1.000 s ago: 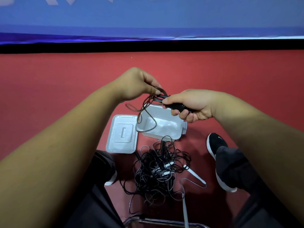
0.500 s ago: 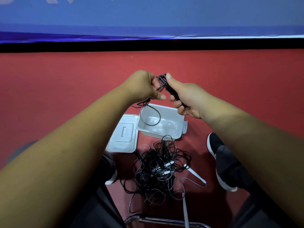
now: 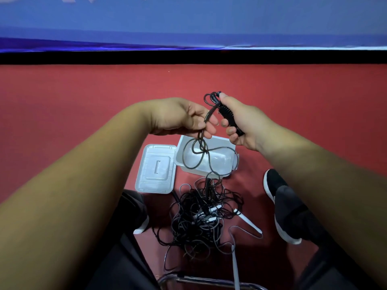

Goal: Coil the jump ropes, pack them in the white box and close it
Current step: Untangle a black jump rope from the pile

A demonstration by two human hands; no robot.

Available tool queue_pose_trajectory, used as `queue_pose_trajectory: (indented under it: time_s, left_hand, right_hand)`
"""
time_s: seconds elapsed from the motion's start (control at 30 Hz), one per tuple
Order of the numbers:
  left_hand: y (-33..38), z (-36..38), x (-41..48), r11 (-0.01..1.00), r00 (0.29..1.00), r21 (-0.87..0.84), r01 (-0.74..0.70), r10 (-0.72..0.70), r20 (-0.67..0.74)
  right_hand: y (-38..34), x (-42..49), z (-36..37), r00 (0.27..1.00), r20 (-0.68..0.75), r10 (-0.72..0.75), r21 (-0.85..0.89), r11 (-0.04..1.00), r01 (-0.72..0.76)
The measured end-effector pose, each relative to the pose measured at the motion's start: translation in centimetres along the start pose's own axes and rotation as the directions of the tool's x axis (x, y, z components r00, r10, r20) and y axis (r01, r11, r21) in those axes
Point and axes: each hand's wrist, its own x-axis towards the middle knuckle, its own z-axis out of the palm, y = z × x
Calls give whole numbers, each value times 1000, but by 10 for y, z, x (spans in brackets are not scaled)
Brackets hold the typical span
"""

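My right hand (image 3: 240,120) grips the black ribbed handle (image 3: 229,116) of a jump rope, held up above the floor. My left hand (image 3: 188,118) pinches that rope's black cord (image 3: 202,132) just beside the handle. The cord hangs in loose loops over the open white box (image 3: 224,143) on the red floor. The box's white lid (image 3: 156,168) lies flat to the left of the box. Nearer to me, a tangled pile of black and grey jump ropes (image 3: 201,214) lies between my feet.
My black shoes (image 3: 278,204) flank the pile, the left shoe (image 3: 140,218) mostly hidden by my arm. A metal bar (image 3: 209,282) crosses the bottom edge. A black strip and blue wall (image 3: 188,24) bound the red floor at the far side.
Both hands moved slightly apart. The left hand slid down the cord, and more rope now hangs in loops over the box. The right hand keeps its grip on the handle.
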Motion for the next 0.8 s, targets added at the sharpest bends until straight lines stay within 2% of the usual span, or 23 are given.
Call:
queue_pose_trajectory:
  time_s: [0.1,0.2,0.33,0.37,0.43,0.57,0.63,0.7,0.8]
  left_hand:
    - [-5,0,1,998,999,55,34,-35,13]
    - [-9,3,9,960,988,260,108,-74,-137]
    - [-10,12,17,817,931,525,239,-39,-364]
    - [-9,15,18,807,913,533,254,-18,-408]
    - [-8,18,20,870,876,438,226,16,-483]
    - [-9,8,18,984,829,175,9,90,-552]
    - [-6,0,14,988,834,136,-73,135,-535]
    - [-2,-5,9,976,845,179,-122,197,-498]
    - [0,-8,3,964,891,185,-191,250,-378]
  right_hand:
    - [1,-1,0,1000,14,4,-13,1000,-4]
    - [3,-1,0,999,29,17,-9,1000,-16]
    - [4,-1,2,994,97,46,14,999,-47]
    - [3,-2,2,992,117,46,22,999,-49]
    - [0,-1,1,989,140,47,48,997,-54]
    - [-6,3,-6,985,153,76,133,986,-97]
    - [-6,4,-9,987,136,88,164,980,-110]
    - [-5,5,-11,989,117,94,172,979,-113]
    - [-6,7,-13,990,99,97,195,974,-115]
